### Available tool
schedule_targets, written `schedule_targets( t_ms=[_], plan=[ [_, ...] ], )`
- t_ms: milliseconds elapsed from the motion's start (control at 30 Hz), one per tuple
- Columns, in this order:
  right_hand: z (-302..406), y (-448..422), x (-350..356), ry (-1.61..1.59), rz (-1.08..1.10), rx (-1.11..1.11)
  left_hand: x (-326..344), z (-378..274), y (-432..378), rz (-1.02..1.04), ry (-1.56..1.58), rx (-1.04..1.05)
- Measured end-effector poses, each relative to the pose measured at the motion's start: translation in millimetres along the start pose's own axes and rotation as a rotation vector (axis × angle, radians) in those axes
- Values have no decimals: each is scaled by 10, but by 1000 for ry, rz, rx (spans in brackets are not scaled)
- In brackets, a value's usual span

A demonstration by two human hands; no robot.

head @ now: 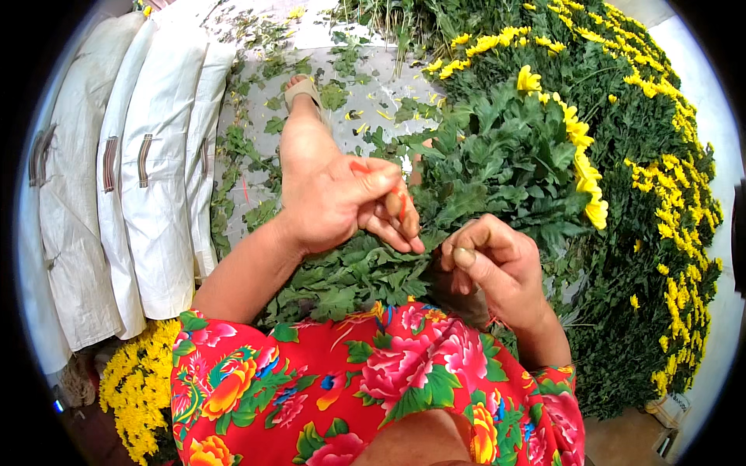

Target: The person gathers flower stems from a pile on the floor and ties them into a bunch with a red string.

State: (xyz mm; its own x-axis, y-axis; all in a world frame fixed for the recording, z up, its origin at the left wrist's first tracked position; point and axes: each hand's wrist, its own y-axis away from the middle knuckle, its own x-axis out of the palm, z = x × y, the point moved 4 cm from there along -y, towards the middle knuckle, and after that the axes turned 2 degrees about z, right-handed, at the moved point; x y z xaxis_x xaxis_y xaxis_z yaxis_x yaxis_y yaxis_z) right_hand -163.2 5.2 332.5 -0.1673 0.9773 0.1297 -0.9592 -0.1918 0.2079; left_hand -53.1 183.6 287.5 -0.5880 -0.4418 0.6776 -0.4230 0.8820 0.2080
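A bunch of yellow chrysanthemums (495,169) with dense green leaves lies across my lap, its flower heads to the right. My left hand (349,201) is over the leafy stems at its left side. A thin red-orange tie (403,205) is pinched under its thumb and runs along its fingers. My right hand (495,262) is just below the bunch, thumb and fingertips drawn together. Whether anything thin is between those fingertips cannot be made out. More chrysanthemum leaves (355,274) lie under my hands, against my red floral garment (373,378).
Stacked yellow chrysanthemums (606,279) fill the right side. Folded white woven sacks (157,175) stand at the left, with more yellow flowers (140,390) below them. Fallen leaves and petals litter the grey floor sheet (373,76). My sandalled foot (302,90) rests there.
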Motion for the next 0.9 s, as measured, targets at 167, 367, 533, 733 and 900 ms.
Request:
schedule_targets(
  t_ms=[167, 367, 533, 733, 900],
  plan=[
    [375, -79, 272, 763, -69, -746, 471, -41, 210, -90, -697, 298],
    [334, -182, 307, 906, -78, -680, 377, 44, 225, -190, -723, 359],
    [306, -122, 193, 950, -101, -539, 270, 17, 209, -170, -673, 274],
    [94, 92, 256, 1060, -131, -573, 202, 170, 113, -141, -255, 143],
    [228, -51, 325, 1193, -61, -621, 312, -41, 239, -162, -1080, 548]
  ],
)
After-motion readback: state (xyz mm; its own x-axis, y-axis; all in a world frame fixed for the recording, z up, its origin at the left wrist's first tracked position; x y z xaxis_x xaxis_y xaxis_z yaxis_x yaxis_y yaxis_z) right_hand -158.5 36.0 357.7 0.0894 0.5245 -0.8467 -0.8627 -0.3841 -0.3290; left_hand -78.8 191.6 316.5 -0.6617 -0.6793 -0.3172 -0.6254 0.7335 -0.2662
